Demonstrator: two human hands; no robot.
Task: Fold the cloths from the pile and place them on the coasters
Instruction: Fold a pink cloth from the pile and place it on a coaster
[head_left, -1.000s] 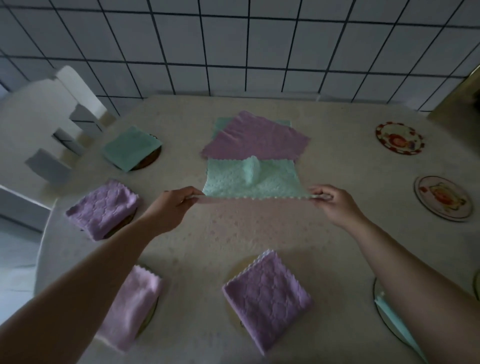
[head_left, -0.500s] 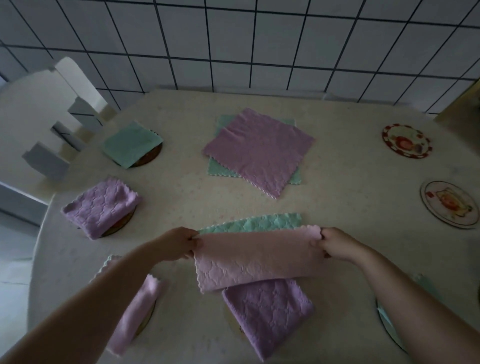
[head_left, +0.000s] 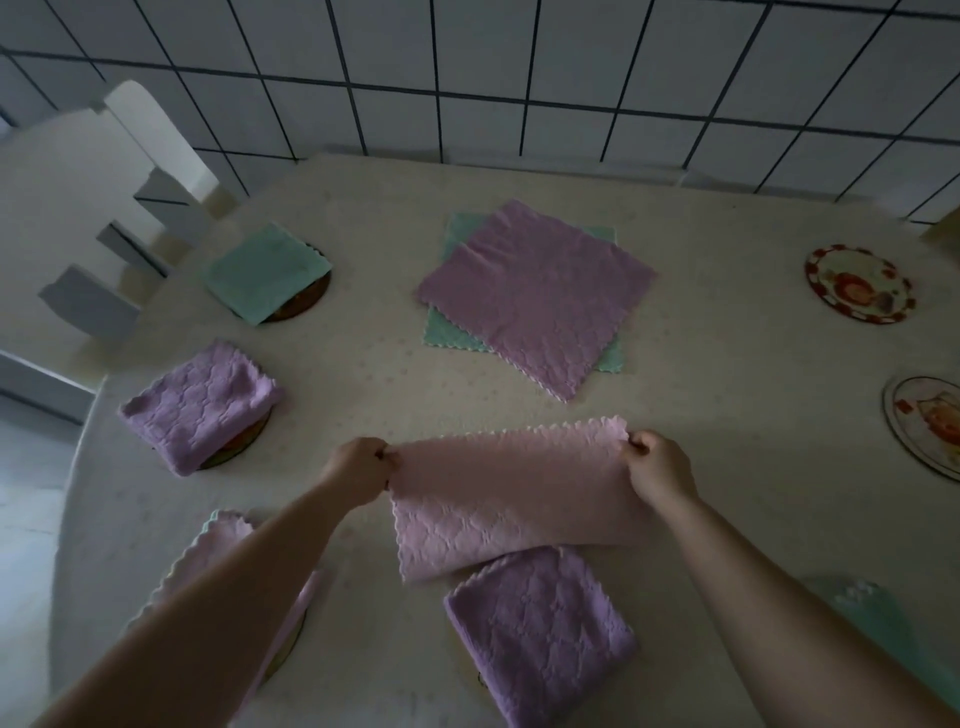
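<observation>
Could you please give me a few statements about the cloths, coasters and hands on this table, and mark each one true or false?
1. Both the left hand and the right hand pinch the pink cloth. True.
2. The pile has a green cloth on top. False: a purple cloth lies on top, green beneath.
3. Two coasters at the right edge are bare. True.
4. The folded green cloth at far left lies on the bare table. False: it sits on a coaster.

Dim, flat light; wide-angle bending and softness toward the edges.
</observation>
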